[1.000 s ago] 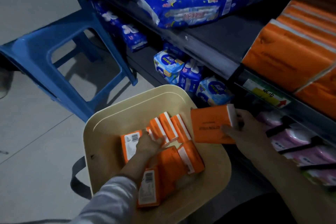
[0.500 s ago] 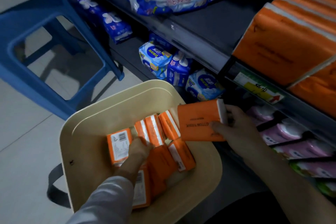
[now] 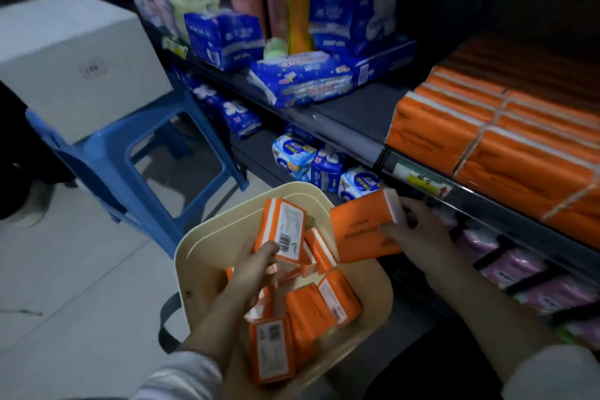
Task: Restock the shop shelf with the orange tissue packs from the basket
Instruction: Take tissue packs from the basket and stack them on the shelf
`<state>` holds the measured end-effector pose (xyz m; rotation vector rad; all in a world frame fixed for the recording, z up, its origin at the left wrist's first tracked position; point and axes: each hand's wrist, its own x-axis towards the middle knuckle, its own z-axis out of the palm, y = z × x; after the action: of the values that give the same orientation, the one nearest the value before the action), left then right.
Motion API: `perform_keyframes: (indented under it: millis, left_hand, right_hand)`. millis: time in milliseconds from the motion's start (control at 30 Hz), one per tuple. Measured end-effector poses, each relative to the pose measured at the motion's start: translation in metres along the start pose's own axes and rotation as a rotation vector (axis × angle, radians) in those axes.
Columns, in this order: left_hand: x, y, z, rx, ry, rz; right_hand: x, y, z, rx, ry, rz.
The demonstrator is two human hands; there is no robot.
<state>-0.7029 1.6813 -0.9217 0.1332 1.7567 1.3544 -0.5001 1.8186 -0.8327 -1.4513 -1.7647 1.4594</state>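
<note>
Holding a pack in each hand, the person is ready to go from the basket (image 3: 194, 247) to the shelf (image 3: 350, 136). The right hand (image 3: 418, 237) is the nearer one. Its fingers are curled round the white end of an orange tissue pack (image 3: 357, 230), with the thumb laid across the orange face. That pack hangs over the basket's far rim, its long axis slanting up towards the shelf, white end leading. The stacked orange packs (image 3: 487, 146) lie up and to the right of it, with a bare strip of shelf just left of the stack, so that looks like the likely landing spot.

The left hand (image 3: 256, 266) is further back over the basket. Thumb and fingers pinch the lower end of a labelled pack (image 3: 285, 230), which stands nearly upright with its barcode facing the camera. More loose packs (image 3: 311, 312) lie jumbled in the basket below.

Compared with half a second ago, the left hand was down among the packs and now has one lifted clear. The right hand's pack sits in much the same place. The view has also tipped upward, bringing in the white box (image 3: 71, 58) on the blue stool (image 3: 130, 156).
</note>
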Motion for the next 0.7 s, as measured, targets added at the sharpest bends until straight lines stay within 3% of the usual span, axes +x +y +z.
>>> perform_keyframes:
  millis: [267, 567, 700]
  left_hand:
    - [-0.071, 0.052, 0.020, -0.045, -0.012, 0.281]
    - [-0.183, 0.099, 0.105, 0.081, -0.225, 0.725]
    - [-0.225, 0.111, 0.143, 0.161, -0.434, 0.765]
  right_hand:
    - [-0.050, -0.020, -0.043, 0.463, 0.100, 0.146]
    - [-0.122, -0.061, -0.138, 0.576, 0.082, -0.161]
    - [-0.154, -0.063, -0.183, 0.530, 0.031, -0.251]
